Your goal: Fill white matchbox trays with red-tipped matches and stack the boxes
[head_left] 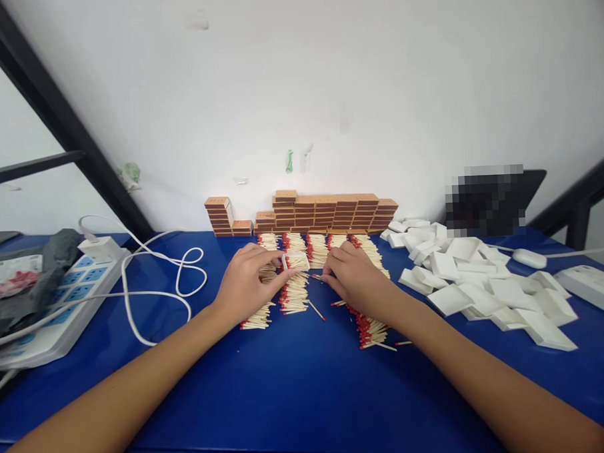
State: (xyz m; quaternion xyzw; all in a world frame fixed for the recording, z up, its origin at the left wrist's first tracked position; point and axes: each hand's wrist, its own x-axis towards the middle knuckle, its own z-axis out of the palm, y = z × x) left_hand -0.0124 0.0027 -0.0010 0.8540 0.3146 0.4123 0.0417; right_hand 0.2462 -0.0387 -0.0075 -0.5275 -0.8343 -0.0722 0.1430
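In left hand [252, 282], gripped between thumb and fingers: small white tray [284, 261], rectangular, open-topped, holding pale matches [297, 263]. Right hand [355, 279]: fingertips pinched on matchsticks [316, 276], number unclear.

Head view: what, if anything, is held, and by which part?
Left hand: white tray, grip at its left end. Right hand: seemingly matchsticks at the fingertips; whether gripped, and where, unclear.

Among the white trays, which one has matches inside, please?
The tray held in the left hand: matches lie inside it. The heaped trays on the right show no matches inside.
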